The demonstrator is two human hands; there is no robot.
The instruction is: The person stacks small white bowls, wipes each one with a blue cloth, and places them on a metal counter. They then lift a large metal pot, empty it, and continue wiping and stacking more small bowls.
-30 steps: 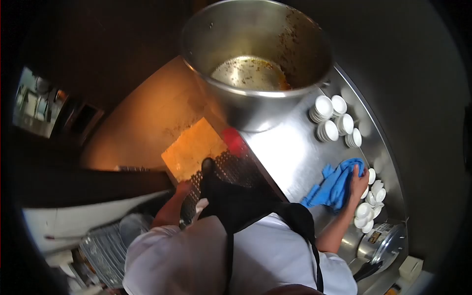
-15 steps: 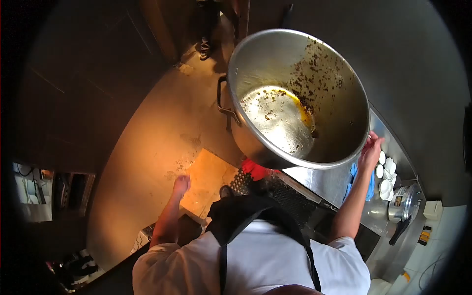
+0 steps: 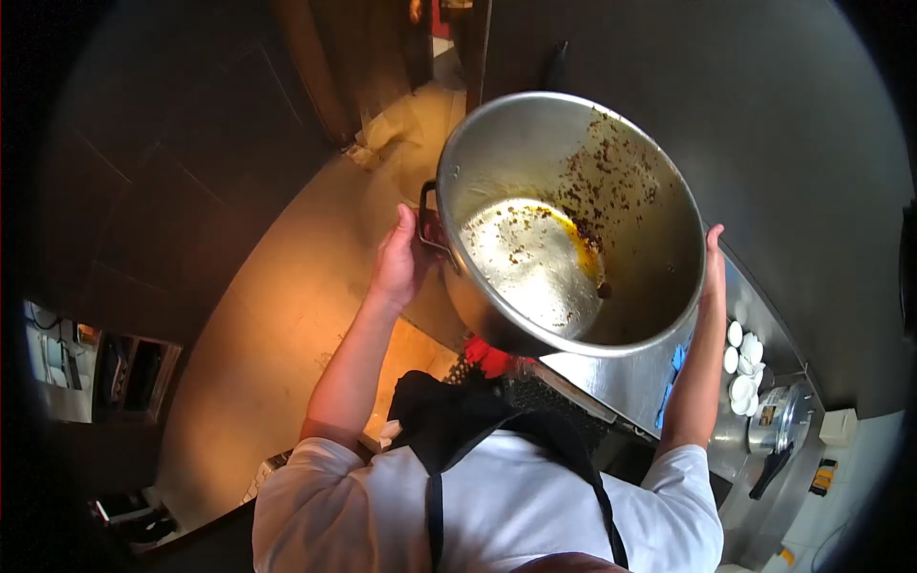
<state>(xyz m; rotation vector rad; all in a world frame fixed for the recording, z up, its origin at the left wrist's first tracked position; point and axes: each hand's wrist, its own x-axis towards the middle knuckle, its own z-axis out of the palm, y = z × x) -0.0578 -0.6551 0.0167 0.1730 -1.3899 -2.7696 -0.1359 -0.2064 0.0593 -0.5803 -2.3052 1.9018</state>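
A large steel pot (image 3: 659, 277) is held up in front of me, tilted so its inside shows, with brown bits on the wall and yellow residue on the bottom. My left hand (image 3: 403, 258) is at the pot's left loop handle, thumb up, its fingers partly hidden behind the handle. On the opposite side, my right hand (image 3: 713, 260) grips the pot, its thumb by the rim and its other fingers hidden behind the wall.
Below the pot, a steel counter (image 3: 621, 377) runs to the right, with white bowls (image 3: 745, 368), a blue cloth (image 3: 673, 372) and a lidded steel pot (image 3: 776, 420). A red item (image 3: 487, 355) lies beneath the held pot. Brown floor (image 3: 277, 334) spreads left.
My left hand has risen from low on the left to the pot's handle. The pot sits slightly lower in view, still held by my right hand. A person's leg at the top has gone from view.
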